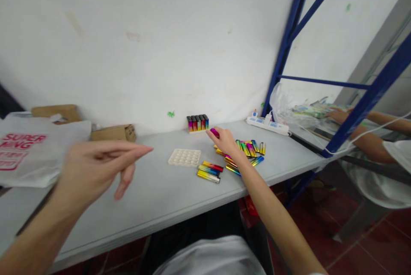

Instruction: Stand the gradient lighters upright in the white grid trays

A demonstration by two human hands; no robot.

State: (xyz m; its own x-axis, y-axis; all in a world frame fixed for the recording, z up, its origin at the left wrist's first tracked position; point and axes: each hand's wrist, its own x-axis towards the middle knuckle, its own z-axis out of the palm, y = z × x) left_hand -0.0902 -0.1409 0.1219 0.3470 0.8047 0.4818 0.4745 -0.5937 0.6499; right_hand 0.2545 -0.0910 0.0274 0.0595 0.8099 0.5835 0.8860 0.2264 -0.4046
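My right hand (226, 140) is closed around a shiny purple lighter (214, 132), held above the table beside a pile of metallic coloured lighters (248, 149). My left hand (99, 166) is raised over the left part of the table; its thumb and index fingertip meet, and nothing shows between them. A white tray (184, 158) with rows of round hollows lies flat between the hands. Beside its right corner, several lighters (209, 172) in red, blue and yellow lie side by side. Against the wall, a block of upright lighters (198, 123) with dark tops stands in a pale base.
A white plastic bag (48, 142) with red print and cardboard boxes (114, 132) stand at left. A power strip (268, 125) lies at the back right, beside a blue metal frame (282, 61). Another person's arm (362, 138) reaches over the neighbouring table at right.
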